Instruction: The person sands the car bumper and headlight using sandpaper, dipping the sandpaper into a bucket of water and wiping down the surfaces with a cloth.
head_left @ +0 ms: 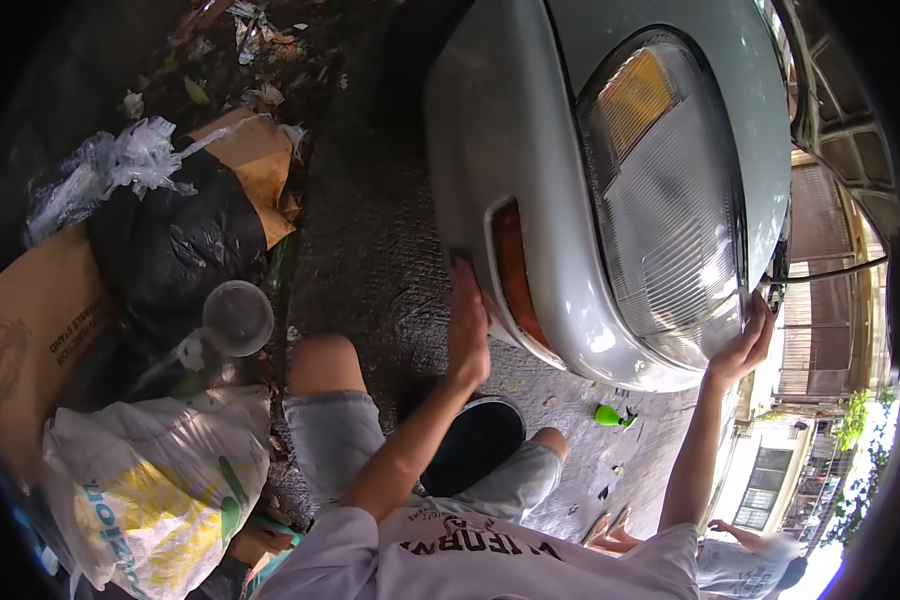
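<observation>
The view lies on its side, with a silver car's front corner (pixel 510 120) before me. My left hand (pixel 467 325) is held flat with straight fingers against the bumper, beside the orange side marker (pixel 518 275). Its fingertips meet a dark patch that I cannot make out. My right hand (pixel 745 345) bends its fingers over the car's front edge beside the clear headlight (pixel 660 220); the fingertips are partly hidden. Between my knees is a black bucket (pixel 475 445).
A green bottle (pixel 608 415) with a black top is on the wet pavement. Bags, including a black one (pixel 185 225) and a printed white one (pixel 150 490), are heaped with cardboard (pixel 30 330) and a clear plastic cup (pixel 237 318). The raised bonnet (pixel 845 90) rests near a prop rod (pixel 830 273). Another person (pixel 740 565) is nearby.
</observation>
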Available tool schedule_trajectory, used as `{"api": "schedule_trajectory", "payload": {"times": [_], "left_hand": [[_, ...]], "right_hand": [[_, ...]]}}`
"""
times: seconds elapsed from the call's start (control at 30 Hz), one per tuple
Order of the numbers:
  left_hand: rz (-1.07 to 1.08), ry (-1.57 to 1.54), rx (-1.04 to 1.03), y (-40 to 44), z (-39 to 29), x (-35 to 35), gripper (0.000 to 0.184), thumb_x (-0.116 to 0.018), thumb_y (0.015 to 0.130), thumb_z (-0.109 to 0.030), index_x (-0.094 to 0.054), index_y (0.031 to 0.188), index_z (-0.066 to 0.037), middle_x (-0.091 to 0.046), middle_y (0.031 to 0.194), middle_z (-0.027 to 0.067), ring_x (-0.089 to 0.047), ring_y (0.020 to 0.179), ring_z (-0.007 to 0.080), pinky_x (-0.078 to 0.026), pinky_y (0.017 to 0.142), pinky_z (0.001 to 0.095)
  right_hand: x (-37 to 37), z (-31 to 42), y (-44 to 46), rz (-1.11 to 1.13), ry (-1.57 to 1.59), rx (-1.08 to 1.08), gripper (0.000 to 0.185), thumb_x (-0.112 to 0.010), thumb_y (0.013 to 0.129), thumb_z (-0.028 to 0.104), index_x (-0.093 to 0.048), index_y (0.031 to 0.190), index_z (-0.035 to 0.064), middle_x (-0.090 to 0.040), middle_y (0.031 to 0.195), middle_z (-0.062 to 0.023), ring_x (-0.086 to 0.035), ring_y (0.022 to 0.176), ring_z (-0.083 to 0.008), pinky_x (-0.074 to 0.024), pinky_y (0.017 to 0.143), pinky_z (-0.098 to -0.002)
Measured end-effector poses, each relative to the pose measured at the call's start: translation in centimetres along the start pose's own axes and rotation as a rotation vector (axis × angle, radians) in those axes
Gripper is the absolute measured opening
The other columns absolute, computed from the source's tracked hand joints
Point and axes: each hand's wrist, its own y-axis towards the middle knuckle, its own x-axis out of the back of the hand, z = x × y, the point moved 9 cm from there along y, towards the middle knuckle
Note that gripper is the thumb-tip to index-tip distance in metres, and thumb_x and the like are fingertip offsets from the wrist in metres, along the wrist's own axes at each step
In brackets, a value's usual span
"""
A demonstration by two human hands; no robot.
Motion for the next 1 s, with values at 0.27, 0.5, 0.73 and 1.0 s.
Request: {"api": "schedule_trajectory", "payload": {"times": [0.27, 0.5, 0.73, 1.0], "left_hand": [[0.035, 0.351, 0.053, -6.6, 3.1, -3.3, 0.07, -0.007, 0.103, -0.052, -0.008, 0.156, -0.007, -0.004, 0.162, 0.0182, -0.002, 0.15, 0.0342, -0.001, 0.12, 0.0468], [-0.051, -0.085, 0.271, 2.4, 2.8, -0.5, 0.076, -0.008, 0.1, -0.059, -0.003, 0.156, -0.008, 0.0, 0.162, 0.0183, 0.001, 0.15, 0.0345, -0.005, 0.121, 0.0459], [-0.095, 0.179, 0.251, -9.0, 3.9, -7.2, 0.083, -0.005, 0.097, -0.065, -0.004, 0.156, -0.007, 0.004, 0.162, 0.0181, 0.002, 0.15, 0.0345, -0.004, 0.12, 0.0462], [-0.186, 0.115, 0.044, -1.3, 2.1, -1.5, 0.084, -0.005, 0.096, -0.066, -0.003, 0.156, -0.006, 0.001, 0.162, 0.0184, -0.001, 0.15, 0.0334, -0.003, 0.121, 0.043]], "right_hand": [[0.1, 0.6, 0.0, -0.051, -0.042, -0.089, 0.039, -0.041, 0.101, 0.021, -0.065, 0.115, -0.0065, -0.067, 0.11, -0.015, -0.062, 0.103, -0.024, -0.0459, 0.095, -0.034], [0.4, 0.2, -0.2, -0.032, -0.021, -0.034, 0.038, -0.041, 0.101, 0.021, -0.066, 0.113, -0.0056, -0.068, 0.108, -0.0143, -0.062, 0.1, -0.0228, -0.0458, 0.094, -0.0345], [0.2, 0.2, 0.2, -0.052, -0.005, -0.02, 0.037, -0.043, 0.1, 0.021, -0.065, 0.111, -0.0061, -0.067, 0.106, -0.014, -0.062, 0.098, -0.0222, -0.0481, 0.09, -0.0336], [0.1, 0.5, -0.1, -0.042, 0.042, 0.03, 0.036, -0.042, 0.101, 0.019, -0.065, 0.113, -0.0067, -0.067, 0.11, -0.0145, -0.062, 0.103, -0.023, -0.0473, 0.094, -0.0344]]}}
